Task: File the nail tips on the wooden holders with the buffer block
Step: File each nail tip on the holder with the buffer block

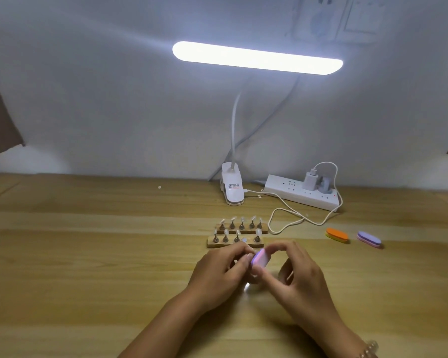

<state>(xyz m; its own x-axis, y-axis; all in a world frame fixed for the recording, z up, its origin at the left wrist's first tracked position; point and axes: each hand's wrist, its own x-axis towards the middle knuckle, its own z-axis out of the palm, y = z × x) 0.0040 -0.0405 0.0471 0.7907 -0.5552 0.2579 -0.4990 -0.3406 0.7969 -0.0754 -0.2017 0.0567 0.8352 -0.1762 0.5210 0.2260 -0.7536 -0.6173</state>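
Wooden table (pixel 88 254) under both forearms, reaching well past the fingertips to a pale wall. High beyond the hands, a lit lamp bar (pixel 256 58) on a bendy white neck, running down to a clip base (pixel 232 187) far ahead of the left hand. White power strip (pixel 295 192) far ahead of the right hand, charger plugged in, pale cable (pixel 282 220) looping back toward the knuckles.

Left hand (pixel 217 275) in from the lower left, back upward, fingers curled, thumb and forefinger tips drawn together right against the edge of the buffer block (pixel 260 258); too blurred to tell whether anything is pinched there. Right hand (pixel 303 277) in from the lower right, wrist bent inward, forefinger arched over the top and thumb underneath, clamped on the block, other fingers loosely curled behind. Block tilted, pale face, purple edge, between the two hands.

Just beyond the left fingertips, the near wooden holder (pixel 217 244): four stands and one gap. Right behind it, the far wooden holder (pixel 243 231) with five stands. Well off the right hand's outer side, an orange buffer (pixel 337 235) and a purple buffer (pixel 369 239), flat, near each other but apart. Smallest of all, pale nail tips (pixel 226 231) atop the stands
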